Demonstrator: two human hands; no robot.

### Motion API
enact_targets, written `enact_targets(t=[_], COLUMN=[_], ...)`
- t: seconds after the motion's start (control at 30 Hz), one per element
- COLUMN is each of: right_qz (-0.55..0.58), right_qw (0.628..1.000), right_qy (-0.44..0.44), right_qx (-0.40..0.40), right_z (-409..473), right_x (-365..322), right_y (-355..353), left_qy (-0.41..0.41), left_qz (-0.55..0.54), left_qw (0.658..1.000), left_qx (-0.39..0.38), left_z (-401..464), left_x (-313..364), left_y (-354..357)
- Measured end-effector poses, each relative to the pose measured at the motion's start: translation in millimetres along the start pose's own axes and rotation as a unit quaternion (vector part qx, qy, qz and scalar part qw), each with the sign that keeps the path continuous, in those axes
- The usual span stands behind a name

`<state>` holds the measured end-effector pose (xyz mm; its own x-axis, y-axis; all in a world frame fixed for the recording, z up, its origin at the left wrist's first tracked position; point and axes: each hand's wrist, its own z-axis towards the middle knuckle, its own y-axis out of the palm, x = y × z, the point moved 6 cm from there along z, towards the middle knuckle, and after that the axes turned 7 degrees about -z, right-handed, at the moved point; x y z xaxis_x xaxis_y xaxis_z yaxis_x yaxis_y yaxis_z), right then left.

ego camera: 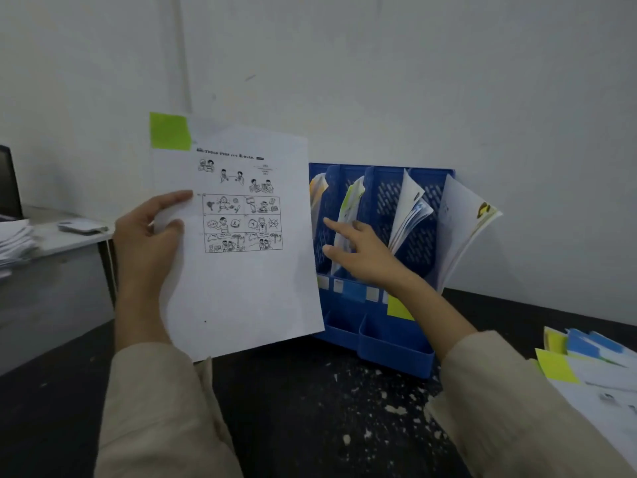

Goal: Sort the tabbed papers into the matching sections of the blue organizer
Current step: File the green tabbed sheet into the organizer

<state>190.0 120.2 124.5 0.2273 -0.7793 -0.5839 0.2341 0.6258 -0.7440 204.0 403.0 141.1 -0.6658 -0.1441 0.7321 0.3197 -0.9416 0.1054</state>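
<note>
The sheet (241, 243) with a green tab (169, 131) at its top left corner stands upright at centre left of the frame, pinched at its left edge by the left hand (148, 236), thumb in front and fingers curled behind. Just to its right, the right hand (358, 253) holds nothing: its fingers are spread apart and reach into the blue organizer (396, 343), the forefinger touching the papers (351, 205) in the second visible section, whose top edge looks greenish. To do this step well, I would judge, part those papers with the free fingers to open a gap, check that the tab colour matches the section's label, then slide the sheet down bottom edge first, tab left showing on top so it does not fold. Small labels sit along the organizer's front; a blue one (355, 291) and a yellow one (400, 307) show, others are too blurred to tell. The sheet's printed heading above the cartoon panels is illegible. More tabbed papers (586, 367) wait at lower right on the dark table (310, 408).
</note>
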Motion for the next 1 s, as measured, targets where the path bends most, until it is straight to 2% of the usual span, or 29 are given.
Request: enact_targets(t=[0.17,0.23,0.4,0.67,0.8,1.0], right_qz=[-0.012,-0.003,0.007,0.026,0.039,0.051], right_qw=[1.0,1.0,1.0,0.999,0.999,0.998], right_qy=[0.005,0.007,0.012,0.023,0.035,0.037], right_qx=[0.0,-0.001,-0.002,-0.003,0.001,0.009], right_z=[-0.7,-2.8,-7.4,-9.2,-8.7,-9.1], right_x=[0.8,3.2,4.1,8.3,10.5,10.2], right_y=[5.4,6.9,2.7,-5.6,-5.8,-8.0], left_qy=[0.011,0.05,0.136,0.158,0.176,0.251], left_qz=[0.015,0.054,0.135,0.274,0.24,0.162], left_qw=[1.0,0.997,0.98,0.942,0.949,0.947], left_qx=[-0.025,-0.023,-0.052,-0.113,-0.102,-0.115], left_z=[3.3,1.9,-5.5,27.1,40.2,44.3], left_x=[12.2,26.9,64.9,123.6,138.7,139.6], left_y=[18.6,26.2,52.5,105.8,141.9,184.7])
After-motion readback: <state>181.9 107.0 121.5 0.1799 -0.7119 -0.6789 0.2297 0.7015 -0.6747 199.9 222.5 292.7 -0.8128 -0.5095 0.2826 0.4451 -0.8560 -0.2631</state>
